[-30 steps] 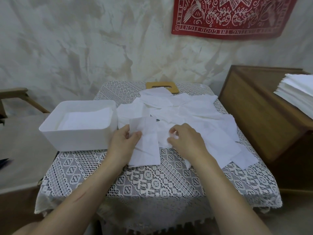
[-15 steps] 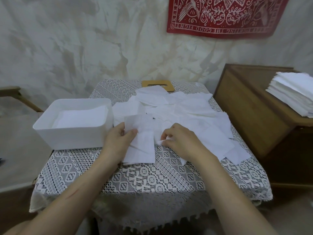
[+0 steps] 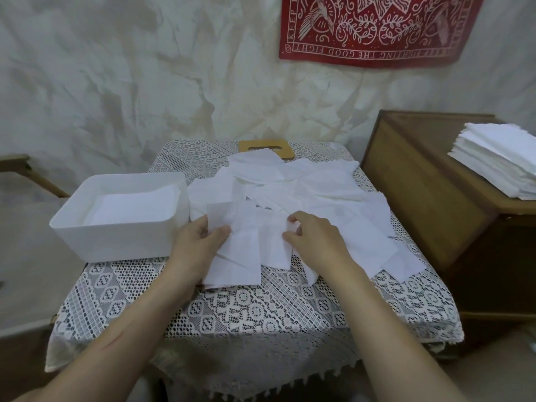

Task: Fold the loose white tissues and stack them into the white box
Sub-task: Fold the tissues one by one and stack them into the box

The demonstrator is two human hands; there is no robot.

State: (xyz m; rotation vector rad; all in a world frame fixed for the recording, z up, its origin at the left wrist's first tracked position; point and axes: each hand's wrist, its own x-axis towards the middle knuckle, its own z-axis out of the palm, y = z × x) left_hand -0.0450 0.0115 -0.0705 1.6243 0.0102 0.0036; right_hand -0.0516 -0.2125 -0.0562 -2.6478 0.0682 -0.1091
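Note:
A heap of loose white tissues (image 3: 313,187) covers the middle and right of the lace-covered table (image 3: 261,311). The white box (image 3: 116,236) stands at the table's left, with folded tissues (image 3: 136,204) lying flat inside it. My left hand (image 3: 197,242) pinches the left edge of one folded tissue (image 3: 240,253) that lies at the near side of the heap. My right hand (image 3: 313,242) pinches the edge of a neighbouring tissue (image 3: 275,248) just to its right, fingers curled on the paper.
A wooden cabinet (image 3: 429,192) stands right of the table, with a stack of white tissues (image 3: 499,163) on top. A flat wooden board (image 3: 266,146) lies at the table's far edge. A wooden chair arm (image 3: 26,172) is at the left. A red cloth (image 3: 377,27) hangs on the wall.
Both hands kept their grips on the tissues. The right hand drew its tissue slightly toward the left hand's folded one. The view shifted a little.

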